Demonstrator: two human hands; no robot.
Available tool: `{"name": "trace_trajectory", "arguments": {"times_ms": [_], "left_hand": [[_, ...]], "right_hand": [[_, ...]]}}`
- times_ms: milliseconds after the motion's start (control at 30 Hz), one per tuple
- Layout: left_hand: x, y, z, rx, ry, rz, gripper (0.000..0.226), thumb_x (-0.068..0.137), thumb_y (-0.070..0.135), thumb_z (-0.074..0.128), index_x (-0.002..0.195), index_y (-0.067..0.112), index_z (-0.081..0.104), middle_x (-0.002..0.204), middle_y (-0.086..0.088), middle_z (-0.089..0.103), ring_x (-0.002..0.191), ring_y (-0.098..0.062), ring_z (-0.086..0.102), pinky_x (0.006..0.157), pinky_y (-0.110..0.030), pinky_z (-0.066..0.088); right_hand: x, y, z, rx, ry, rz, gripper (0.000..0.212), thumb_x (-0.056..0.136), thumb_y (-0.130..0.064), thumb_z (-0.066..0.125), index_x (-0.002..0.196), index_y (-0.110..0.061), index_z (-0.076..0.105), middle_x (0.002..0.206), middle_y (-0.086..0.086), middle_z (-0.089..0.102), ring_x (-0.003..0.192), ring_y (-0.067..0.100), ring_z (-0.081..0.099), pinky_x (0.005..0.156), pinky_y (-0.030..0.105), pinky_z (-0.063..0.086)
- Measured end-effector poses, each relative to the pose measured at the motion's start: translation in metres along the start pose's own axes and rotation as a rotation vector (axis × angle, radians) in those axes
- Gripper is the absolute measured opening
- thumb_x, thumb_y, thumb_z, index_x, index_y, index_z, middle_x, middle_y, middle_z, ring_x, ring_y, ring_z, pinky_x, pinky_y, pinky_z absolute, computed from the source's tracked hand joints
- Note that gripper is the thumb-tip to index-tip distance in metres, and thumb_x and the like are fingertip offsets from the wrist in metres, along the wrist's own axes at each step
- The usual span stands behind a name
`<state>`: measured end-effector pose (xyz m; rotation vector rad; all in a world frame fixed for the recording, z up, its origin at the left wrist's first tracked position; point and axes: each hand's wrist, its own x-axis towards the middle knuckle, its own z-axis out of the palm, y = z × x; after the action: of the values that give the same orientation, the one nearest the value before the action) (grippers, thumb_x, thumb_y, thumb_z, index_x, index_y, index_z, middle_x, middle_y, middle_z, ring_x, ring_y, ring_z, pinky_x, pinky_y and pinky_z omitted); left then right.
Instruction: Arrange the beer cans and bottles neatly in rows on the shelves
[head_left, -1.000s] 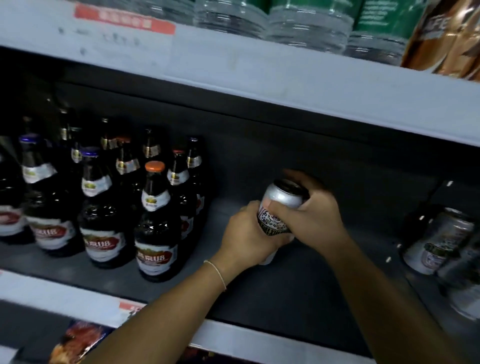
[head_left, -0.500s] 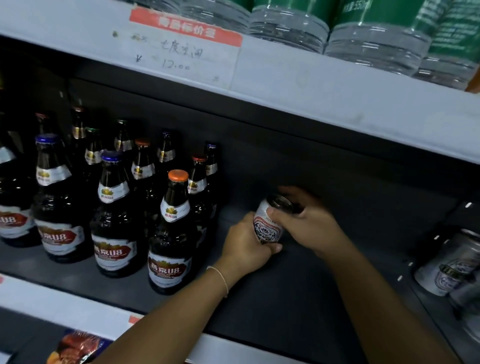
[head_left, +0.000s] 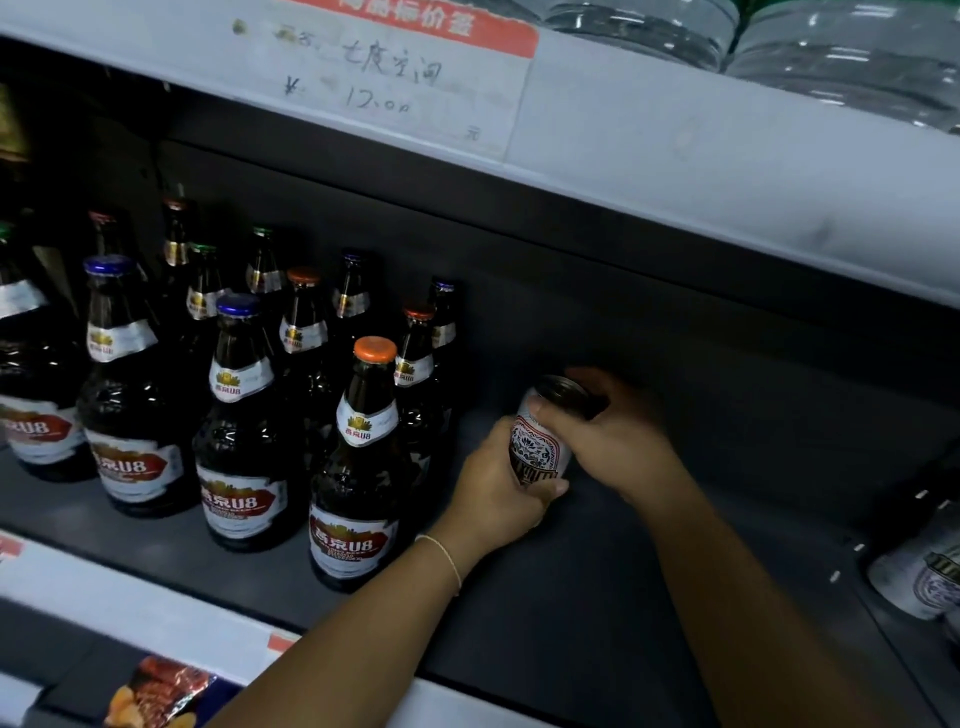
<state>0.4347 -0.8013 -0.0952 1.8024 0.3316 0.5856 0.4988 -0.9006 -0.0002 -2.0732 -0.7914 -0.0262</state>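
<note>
Beer can (head_left: 540, 447): silver, red-and-black patterned label, dark top, upright on shelf (head_left: 597, 597). Left hand (head_left: 498, 488) grasps its base, right hand (head_left: 618, 441) its top. Brown bottles (head_left: 358, 467) beside.

A silver beer can (head_left: 540, 447) with a dark patterned label is held upright over the dark shelf (head_left: 597, 597), near its middle. The left hand (head_left: 498, 488) is wrapped round the can's lower body, and the right hand (head_left: 618, 441) is curled over its top rim. Just beside the can, toward the shelf's left end, dark beer bottles (head_left: 358, 467) are stood in rows. More cans (head_left: 924, 577) are seen at the right edge.
</note>
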Motion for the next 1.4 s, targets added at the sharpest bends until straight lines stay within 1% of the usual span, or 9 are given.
{"name": "trace_trajectory", "arguments": {"times_ms": [167, 333, 433, 533, 733, 833, 933, 1200, 1400], "left_hand": [[-0.002, -0.007, -0.001, 0.064, 0.026, -0.007, 0.076, 0.065, 0.023, 0.087, 0.130, 0.022, 0.048, 0.117, 0.009, 0.063, 0.107, -0.006, 0.060, 0.094, -0.022, 0.048], [-0.002, -0.007, -0.004, 0.117, 0.089, -0.017, 0.069, 0.069, 0.020, 0.083, 0.128, 0.017, 0.048, 0.112, 0.009, 0.059, 0.106, -0.008, 0.058, 0.087, -0.014, 0.044], [-0.001, -0.008, -0.006, 0.080, 0.068, -0.056, 0.073, 0.073, 0.017, 0.082, 0.135, 0.016, 0.042, 0.112, 0.014, 0.056, 0.104, -0.001, 0.055, 0.076, 0.005, 0.034], [0.001, -0.009, -0.008, 0.049, 0.059, -0.077, 0.069, 0.076, 0.016, 0.080, 0.134, 0.015, 0.042, 0.110, 0.015, 0.053, 0.101, 0.002, 0.051, 0.068, 0.010, 0.030], [0.003, -0.014, -0.006, 0.076, 0.049, -0.070, 0.053, 0.079, 0.018, 0.076, 0.125, 0.017, 0.050, 0.100, 0.014, 0.063, 0.085, 0.009, 0.056, 0.067, 0.005, 0.035], [0.004, -0.015, -0.004, 0.102, 0.038, -0.049, 0.053, 0.082, 0.018, 0.072, 0.130, 0.020, 0.048, 0.108, 0.008, 0.063, 0.093, -0.001, 0.057, 0.071, 0.003, 0.035], [0.004, -0.014, -0.003, 0.149, 0.055, -0.010, 0.057, 0.084, 0.021, 0.071, 0.136, 0.022, 0.046, 0.117, 0.004, 0.056, 0.104, -0.005, 0.050, 0.083, -0.008, 0.034], [0.007, -0.014, -0.004, 0.121, 0.100, -0.087, 0.056, 0.071, 0.024, 0.085, 0.120, 0.017, 0.057, 0.103, 0.011, 0.063, 0.089, 0.001, 0.057, 0.067, 0.005, 0.035], [0.010, -0.019, -0.003, 0.300, 0.174, -0.069, 0.062, 0.058, 0.034, 0.090, 0.108, 0.016, 0.058, 0.107, 0.000, 0.056, 0.094, -0.012, 0.055, 0.075, -0.019, 0.039]], "right_hand": [[0.001, -0.004, 0.005, -0.049, 0.086, 0.021, 0.022, 0.069, -0.052, 0.081, 0.069, -0.038, 0.064, 0.075, -0.019, 0.068, 0.075, -0.004, 0.064, 0.076, 0.027, 0.056], [0.005, -0.002, 0.013, -0.151, 0.190, 0.007, 0.035, 0.068, -0.066, 0.076, 0.064, -0.034, 0.062, 0.063, -0.021, 0.061, 0.062, -0.013, 0.052, 0.058, 0.009, 0.038], [0.005, 0.004, 0.012, -0.096, 0.171, 0.001, 0.029, 0.076, -0.062, 0.071, 0.081, -0.034, 0.065, 0.077, -0.021, 0.059, 0.072, -0.007, 0.053, 0.069, 0.013, 0.041], [0.002, 0.029, 0.013, 0.168, 0.109, 0.066, 0.020, 0.088, -0.053, 0.063, 0.099, -0.038, 0.068, 0.091, -0.015, 0.067, 0.089, 0.010, 0.064, 0.085, 0.032, 0.053], [-0.023, 0.066, 0.031, 0.374, -0.038, 0.073, 0.013, 0.098, -0.025, 0.056, 0.101, -0.029, 0.068, 0.101, 0.002, 0.076, 0.094, 0.014, 0.072, 0.079, 0.030, 0.059], [-0.025, 0.073, 0.033, 0.396, -0.041, 0.061, 0.014, 0.098, -0.020, 0.057, 0.105, -0.027, 0.067, 0.100, 0.002, 0.076, 0.095, 0.024, 0.072, 0.084, 0.038, 0.058], [-0.027, 0.077, 0.036, 0.415, -0.037, 0.087, 0.020, 0.098, -0.013, 0.058, 0.105, -0.030, 0.065, 0.096, -0.008, 0.077, 0.093, 0.013, 0.072, 0.083, 0.032, 0.057], [-0.029, 0.090, 0.045, 0.494, 0.040, 0.135, 0.041, 0.090, -0.012, 0.069, 0.129, -0.011, 0.057, 0.117, 0.006, 0.068, 0.107, 0.017, 0.068, 0.098, 0.038, 0.054], [-0.027, 0.093, 0.046, 0.472, -0.018, 0.077, 0.045, 0.088, -0.002, 0.069, 0.131, -0.008, 0.056, 0.119, 0.000, 0.069, 0.111, 0.006, 0.065, 0.096, 0.027, 0.053]]}}
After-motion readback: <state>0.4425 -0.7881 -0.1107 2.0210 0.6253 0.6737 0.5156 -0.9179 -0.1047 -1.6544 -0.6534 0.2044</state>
